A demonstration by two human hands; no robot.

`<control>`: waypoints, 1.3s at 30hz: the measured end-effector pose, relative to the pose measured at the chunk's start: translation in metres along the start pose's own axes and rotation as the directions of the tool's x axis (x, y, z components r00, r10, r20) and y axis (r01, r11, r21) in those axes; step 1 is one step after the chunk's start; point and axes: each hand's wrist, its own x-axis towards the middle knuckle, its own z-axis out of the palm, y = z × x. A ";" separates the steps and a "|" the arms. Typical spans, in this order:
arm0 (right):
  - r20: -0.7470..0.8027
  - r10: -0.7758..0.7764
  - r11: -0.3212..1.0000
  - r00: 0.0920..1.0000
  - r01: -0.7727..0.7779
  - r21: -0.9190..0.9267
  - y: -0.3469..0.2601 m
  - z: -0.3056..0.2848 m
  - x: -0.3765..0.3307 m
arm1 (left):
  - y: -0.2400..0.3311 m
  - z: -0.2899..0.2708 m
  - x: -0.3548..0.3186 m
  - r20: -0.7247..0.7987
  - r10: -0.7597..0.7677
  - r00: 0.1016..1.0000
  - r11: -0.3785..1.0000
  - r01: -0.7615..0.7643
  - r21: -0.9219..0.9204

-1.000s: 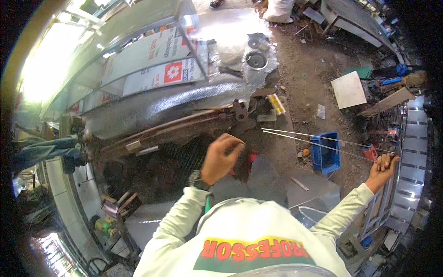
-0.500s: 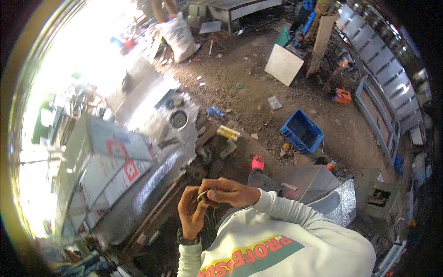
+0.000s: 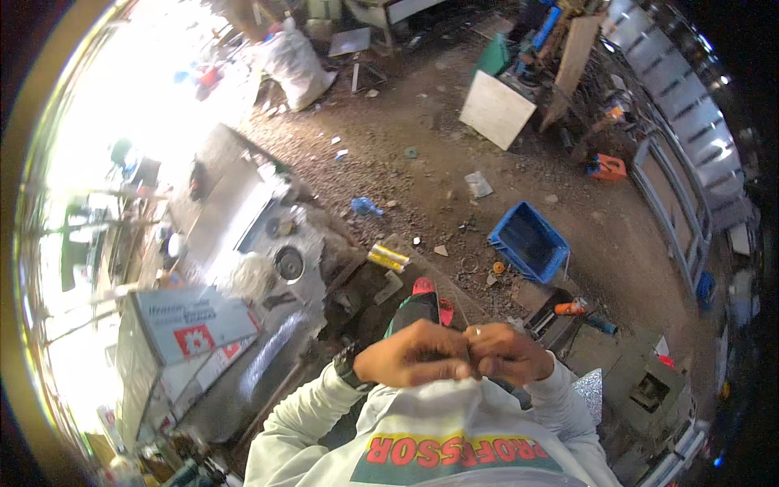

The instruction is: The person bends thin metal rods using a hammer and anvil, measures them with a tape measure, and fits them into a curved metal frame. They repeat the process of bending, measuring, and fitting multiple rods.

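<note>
Both forearms come up from the lower edge in pale long sleeves and bend inward, so the two hands meet just above the chest. The left hand [image 3: 414, 355], with a dark wristwatch [image 3: 347, 365] on its wrist, is curled with its fingers folded toward the right hand [image 3: 507, 355], whose fingers are likewise bunched; a ring [image 3: 477, 330] shows on one finger. The fingertips of both hands press together at the middle, but whatever they pinch is too small or too hidden to make out. Just beyond the knuckles, on the dirt floor [image 3: 422, 162], lies a red and black sandal [image 3: 423, 302], partly covered by the hands. A blue crate [image 3: 527, 242] sits well apart to the right. The metal desk [image 3: 235, 211] at left is washed out by glare, its far end unreadable.
</note>
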 end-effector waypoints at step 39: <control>-0.655 -0.183 0.853 0.733 -0.213 -0.477 0.194 -0.724 -0.201 | -0.288 -0.258 0.870 0.727 0.061 0.684 0.960 -0.239 0.144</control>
